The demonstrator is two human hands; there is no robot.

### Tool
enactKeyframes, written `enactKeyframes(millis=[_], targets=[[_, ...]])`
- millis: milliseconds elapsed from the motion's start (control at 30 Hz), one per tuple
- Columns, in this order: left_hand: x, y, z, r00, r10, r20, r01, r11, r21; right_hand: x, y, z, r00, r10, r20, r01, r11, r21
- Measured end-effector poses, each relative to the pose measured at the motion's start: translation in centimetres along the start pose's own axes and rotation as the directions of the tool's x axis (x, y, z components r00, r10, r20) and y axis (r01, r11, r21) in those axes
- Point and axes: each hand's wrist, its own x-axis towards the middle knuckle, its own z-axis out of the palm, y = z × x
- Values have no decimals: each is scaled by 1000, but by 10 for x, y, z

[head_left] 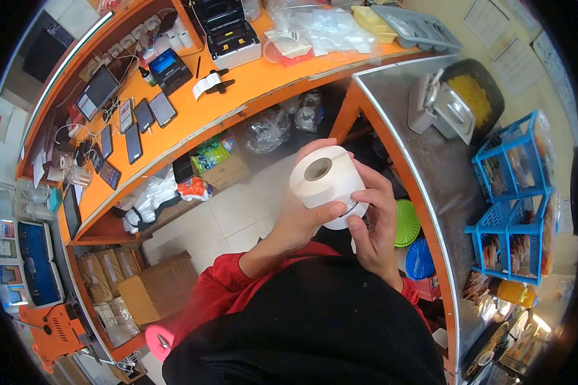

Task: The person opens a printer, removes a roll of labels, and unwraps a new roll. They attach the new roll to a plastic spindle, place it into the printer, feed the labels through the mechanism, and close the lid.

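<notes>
The left hand (pixel 298 220) and right hand (pixel 380 224) are both wrapped around the fat white paper roll (pixel 335 184), above the pale tiled floor (pixel 241 215). If they loosen, it could drop and unroll.

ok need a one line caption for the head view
Left hand and right hand hold a white paper roll near an orange counter with phones and an open printer.
</notes>
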Motion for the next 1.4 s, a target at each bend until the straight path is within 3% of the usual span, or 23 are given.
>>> enactKeyframes(millis=[133,233,533,600,700,767,833,867,933,1000,1167,1400], targets=[[20,14,-26,995,78,-60,-75,996,43,29,24,20,998,-32,50,28,997,71],[48,16,-45,980,199,-21,-189,956,224,56,52,27,995,-82,50,71,978,194],[174,19,-56,917,397,47,-368,792,487,168,160,5,937,-347,46,302,868,394],[196,20,-53,890,454,43,-391,712,582,181,179,-2,977,-125,172,9,834,552],[219,22,-53,840,530,121,-422,495,760,206,202,-19,921,-63,385,-221,729,647],[229,23,-57,819,556,140,-454,480,751,227,206,-24,859,-73,507,-336,667,665],[239,23,-58,784,603,148,-498,467,731,243,211,-20,885,-213,413,-148,712,686],[246,24,-60,758,629,172,-527,435,730,248,215,-12,894,-338,293,57,736,675],[256,24,-61,716,674,183,-581,430,691,256,218,-6,863,-473,177,275,734,621],[262,29,-61,691,706,158,-631,481,609,262,215,-5,871,-459,174,275,750,602],[265,45,-77,689,696,203,-647,464,604,266,210,13,897,-421,136,275,771,574],[266,57,-96,677,709,194,-669,484,564,274,207,27,909,-366,198,213,818,534]])
